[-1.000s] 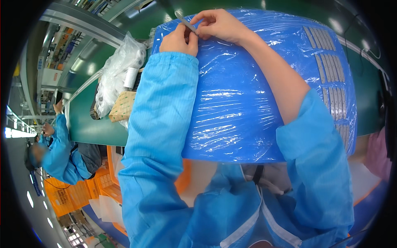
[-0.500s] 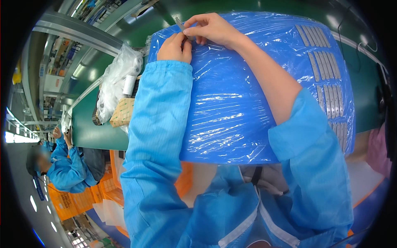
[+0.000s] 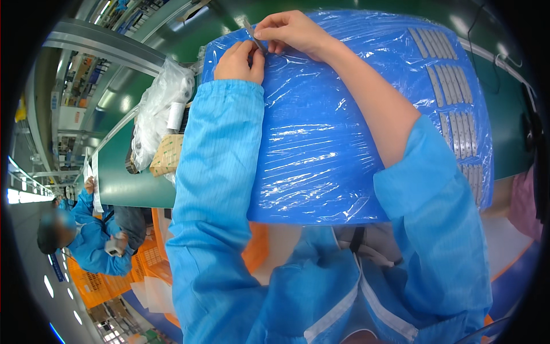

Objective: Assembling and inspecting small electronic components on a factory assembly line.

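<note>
At the far left corner of a blue board (image 3: 321, 172) wrapped in clear film, my hands meet around a narrow grey metal strip (image 3: 248, 27). My right hand (image 3: 295, 35) pinches the strip between thumb and fingertips. Close below it, my left hand (image 3: 236, 62) has its fingers curled about the strip's lower end, which is mostly hidden. Along the board's right side lie similar grey strips (image 3: 452, 86) with small holes, side by side in several groups.
Left of the board, a crumpled clear plastic bag (image 3: 157, 114), a white roll (image 3: 176, 116) and a tan patterned packet (image 3: 167, 155) rest on the green table (image 3: 123, 186). A co-worker in blue (image 3: 94, 246) sits beyond, near orange crates (image 3: 94, 286). A metal rail (image 3: 109, 43) crosses the upper left.
My hands keep their grip on the strip and shift only slightly. At the left, the co-worker has lowered one arm, and a whitish object now shows by that hand.
</note>
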